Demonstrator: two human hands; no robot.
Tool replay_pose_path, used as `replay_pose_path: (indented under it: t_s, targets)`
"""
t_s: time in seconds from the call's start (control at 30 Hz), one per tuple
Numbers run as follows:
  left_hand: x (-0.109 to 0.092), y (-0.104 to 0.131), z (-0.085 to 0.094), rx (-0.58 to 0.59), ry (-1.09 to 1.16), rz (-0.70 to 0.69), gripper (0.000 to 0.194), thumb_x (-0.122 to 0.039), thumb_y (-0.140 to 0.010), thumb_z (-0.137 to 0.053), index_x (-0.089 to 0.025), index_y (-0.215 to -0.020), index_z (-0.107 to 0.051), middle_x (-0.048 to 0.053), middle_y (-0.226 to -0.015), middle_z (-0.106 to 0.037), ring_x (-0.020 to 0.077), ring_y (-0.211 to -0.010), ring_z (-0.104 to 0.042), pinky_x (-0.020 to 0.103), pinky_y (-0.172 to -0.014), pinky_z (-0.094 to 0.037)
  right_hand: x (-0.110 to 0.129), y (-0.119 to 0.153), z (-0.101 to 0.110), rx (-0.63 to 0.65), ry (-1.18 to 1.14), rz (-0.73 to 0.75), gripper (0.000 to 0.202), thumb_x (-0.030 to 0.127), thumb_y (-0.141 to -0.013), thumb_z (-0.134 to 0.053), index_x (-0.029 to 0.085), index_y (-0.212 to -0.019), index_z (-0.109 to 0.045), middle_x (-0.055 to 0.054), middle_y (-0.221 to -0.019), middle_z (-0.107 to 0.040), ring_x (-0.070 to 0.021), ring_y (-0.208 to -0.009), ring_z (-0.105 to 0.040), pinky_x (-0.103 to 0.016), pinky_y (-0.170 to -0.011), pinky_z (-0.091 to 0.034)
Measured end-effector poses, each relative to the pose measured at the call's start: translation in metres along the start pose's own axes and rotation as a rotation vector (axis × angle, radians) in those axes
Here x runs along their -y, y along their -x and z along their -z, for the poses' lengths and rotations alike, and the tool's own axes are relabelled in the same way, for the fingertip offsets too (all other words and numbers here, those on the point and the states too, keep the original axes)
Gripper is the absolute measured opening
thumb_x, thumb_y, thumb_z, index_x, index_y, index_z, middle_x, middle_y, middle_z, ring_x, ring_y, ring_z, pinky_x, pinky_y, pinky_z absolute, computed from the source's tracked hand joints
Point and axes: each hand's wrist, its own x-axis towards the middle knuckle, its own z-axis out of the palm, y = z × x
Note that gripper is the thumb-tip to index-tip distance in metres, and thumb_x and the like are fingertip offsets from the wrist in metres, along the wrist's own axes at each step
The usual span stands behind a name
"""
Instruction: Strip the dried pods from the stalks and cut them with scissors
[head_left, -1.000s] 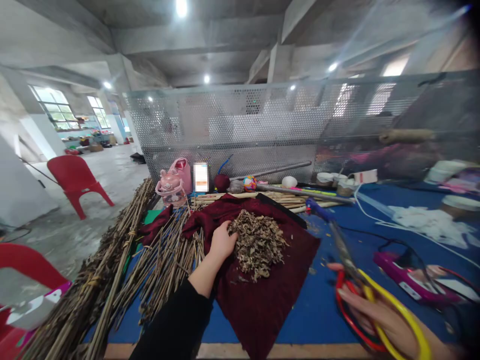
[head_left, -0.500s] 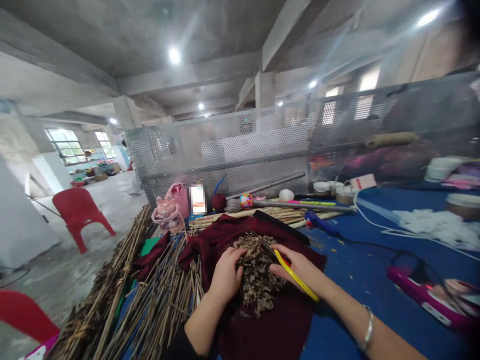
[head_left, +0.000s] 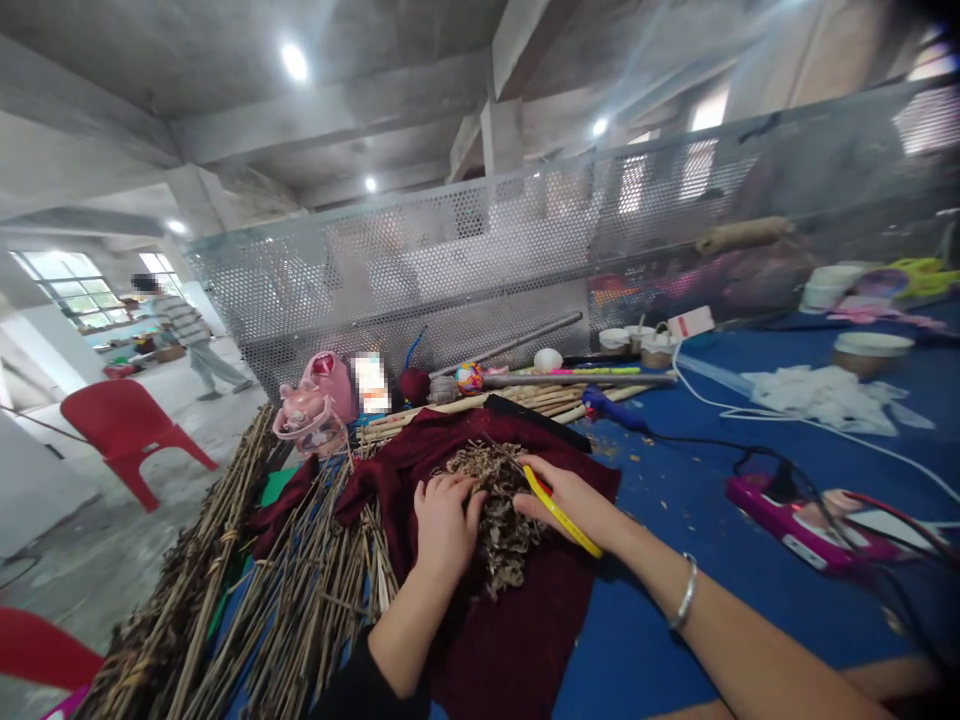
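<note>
A heap of dried, curled brown plant pieces (head_left: 506, 545) lies on a dark red cloth (head_left: 517, 645) in front of me. My left hand (head_left: 448, 520) rests against the heap's left side, thumb apart from the bent fingers; the fingertips are partly hidden. My right hand (head_left: 566, 500) is closed round a tool with a yellow and red handle (head_left: 559, 515). The tool's front end points into the heap and cannot be made out, so its kind is unclear. A silver bangle (head_left: 685, 592) sits on the right wrist.
Bundled dry stalks (head_left: 300, 580) lie left of the cloth. Behind it are peeled sticks (head_left: 525, 398), a pink jug (head_left: 330, 385) and a perforated metal screen (head_left: 420, 270). To the right are a blue glue gun (head_left: 619, 412) and a purple power strip (head_left: 795, 530). A person (head_left: 184, 330) walks at far left.
The view has turned slightly to the right, and a walking person has appeared at far left. My left fingers sit flatter over the heap's edge. My right hand keeps the yellow-handled tool.
</note>
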Motion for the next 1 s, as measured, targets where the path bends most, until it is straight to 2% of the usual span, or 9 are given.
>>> replay_pose_path:
  t_s: [0.17,0.27,0.37,0.47,0.57,0.63,0.77,0.87,1.0]
  targets:
    - [0.016,-0.003,0.005,-0.125,0.232,0.103,0.027,-0.03,-0.087,-0.044,-0.017,-0.098,-0.065,0.008,-0.095,-0.068,0.0194,-0.088,-0.061,0.034,-0.085,-0.044,0.01,0.006,0.011,0.085,0.006,0.051,0.07,0.057,-0.07,-0.058,0.013,-0.123,-0.047,-0.016,-0.118,-0.057,-0.0282,-0.1,-0.056,-0.038,-0.088,-0.042]
    - [0.021,-0.002,0.006,-0.096,0.335,0.1,0.029,-0.031,-0.088,-0.041,-0.017,-0.1,-0.064,0.007,-0.097,-0.069,0.0181,-0.089,-0.062,0.03,-0.084,-0.046,0.014,0.008,0.013,0.151,0.058,0.071,0.079,0.061,-0.064,-0.063,0.012,-0.125,-0.048,-0.018,-0.124,-0.052,-0.0319,-0.111,-0.049,-0.043,-0.095,-0.036]
    - [0.021,-0.001,0.003,-0.053,0.328,0.077,0.027,-0.027,-0.086,-0.046,-0.016,-0.102,-0.065,0.007,-0.102,-0.068,0.0189,-0.094,-0.062,0.031,-0.088,-0.044,0.017,0.009,0.012,0.167,0.077,0.106,0.082,0.062,-0.061,-0.064,0.013,-0.124,-0.049,-0.018,-0.122,-0.054,-0.031,-0.11,-0.05,-0.041,-0.095,-0.037]
    - [0.022,0.0,-0.002,-0.012,0.294,0.021,0.025,-0.025,-0.084,-0.049,-0.018,-0.101,-0.066,0.007,-0.102,-0.068,0.0194,-0.094,-0.062,0.032,-0.088,-0.045,0.017,0.01,0.011,0.125,0.103,0.1,0.075,0.064,-0.063,-0.062,0.016,-0.12,-0.053,-0.015,-0.114,-0.06,-0.0286,-0.099,-0.056,-0.037,-0.086,-0.042]
    - [0.023,-0.001,-0.005,0.009,0.275,-0.026,0.025,-0.025,-0.084,-0.05,-0.019,-0.101,-0.067,0.007,-0.101,-0.069,0.019,-0.092,-0.062,0.031,-0.087,-0.045,0.015,0.01,0.01,0.11,0.167,0.057,0.066,0.066,-0.064,-0.059,0.021,-0.112,-0.058,-0.008,-0.087,-0.067,-0.0236,-0.073,-0.06,-0.031,-0.067,-0.044]
    - [0.024,-0.001,-0.005,0.01,0.266,-0.032,0.025,-0.025,-0.084,-0.05,-0.019,-0.1,-0.067,0.007,-0.1,-0.069,0.0189,-0.091,-0.062,0.031,-0.087,-0.046,0.014,0.01,0.009,0.102,0.197,0.048,0.061,0.067,-0.066,-0.057,0.023,-0.108,-0.06,-0.004,-0.073,-0.066,-0.0206,-0.062,-0.058,-0.027,-0.058,-0.04]
    - [0.024,-0.001,-0.002,0.034,0.258,-0.03,0.024,-0.025,-0.085,-0.049,-0.019,-0.098,-0.068,0.007,-0.096,-0.07,0.019,-0.09,-0.063,0.031,-0.086,-0.046,0.009,0.007,0.006,0.085,0.193,0.085,0.05,0.066,-0.071,-0.053,0.02,-0.086,-0.064,-0.002,-0.064,-0.062,-0.0147,-0.055,-0.051,-0.023,-0.052,-0.033]
    - [0.021,-0.001,0.001,0.062,0.228,-0.039,0.024,-0.026,-0.085,-0.047,-0.019,-0.096,-0.069,0.006,-0.095,-0.07,0.0195,-0.088,-0.063,0.031,-0.085,-0.046,0.004,0.004,0.002,0.084,0.172,0.128,0.051,0.065,-0.075,-0.047,0.017,-0.067,-0.059,0.001,-0.056,-0.054,-0.0101,-0.051,-0.041,-0.021,-0.048,-0.029]
    - [0.02,-0.001,0.003,0.069,0.21,-0.026,0.024,-0.025,-0.084,-0.049,-0.019,-0.095,-0.069,0.007,-0.096,-0.07,0.02,-0.089,-0.063,0.033,-0.088,-0.044,0.001,0.001,-0.001,0.094,0.165,0.123,0.052,0.063,-0.078,-0.045,0.015,-0.062,-0.057,0.002,-0.053,-0.05,-0.009,-0.05,-0.039,-0.02,-0.048,-0.029]
